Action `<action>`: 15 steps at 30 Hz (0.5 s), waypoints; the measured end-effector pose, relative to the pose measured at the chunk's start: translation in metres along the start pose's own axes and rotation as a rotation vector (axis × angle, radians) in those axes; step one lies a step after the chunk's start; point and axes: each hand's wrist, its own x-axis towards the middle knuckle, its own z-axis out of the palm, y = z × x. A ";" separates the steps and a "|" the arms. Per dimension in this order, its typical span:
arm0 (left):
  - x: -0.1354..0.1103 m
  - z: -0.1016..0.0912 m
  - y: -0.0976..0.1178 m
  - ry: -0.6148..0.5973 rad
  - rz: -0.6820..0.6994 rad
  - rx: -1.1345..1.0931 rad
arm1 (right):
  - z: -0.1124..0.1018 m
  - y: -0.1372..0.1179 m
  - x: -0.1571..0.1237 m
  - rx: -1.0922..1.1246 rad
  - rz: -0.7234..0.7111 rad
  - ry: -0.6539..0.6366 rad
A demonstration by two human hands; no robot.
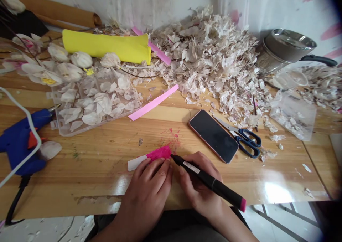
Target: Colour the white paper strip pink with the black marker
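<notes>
A narrow white paper strip point(136, 164) lies on the wooden table near its front edge, its right part coloured bright pink. My left hand point(151, 183) rests flat on it, fingers stretched out and pressing it down. In my right hand point(201, 179) is a black marker point(205, 179) with a pink end cap, held like a pen. Its tip touches or nearly touches the strip's right end. Pink marks point(172, 138) stain the wood just beyond the strip.
A phone point(213, 135) and blue-handled scissors point(244, 138) lie to the right. Behind are a clear petal box point(98, 124), a pink strip point(153, 103), a yellow roll point(107, 47) and a heap of dried petals point(208, 53). A blue glue gun point(24, 142) sits left, pots point(287, 47) back right.
</notes>
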 end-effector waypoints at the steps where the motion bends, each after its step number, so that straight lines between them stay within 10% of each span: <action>1: 0.000 0.000 0.000 -0.006 -0.001 -0.003 | 0.000 0.000 0.000 0.005 0.000 -0.012; 9: -0.010 -0.015 -0.006 0.247 -0.009 -0.166 | -0.004 0.011 -0.009 0.083 0.091 0.185; 15: -0.024 -0.021 -0.031 0.093 -0.034 -0.024 | -0.013 0.006 -0.008 0.061 0.034 0.122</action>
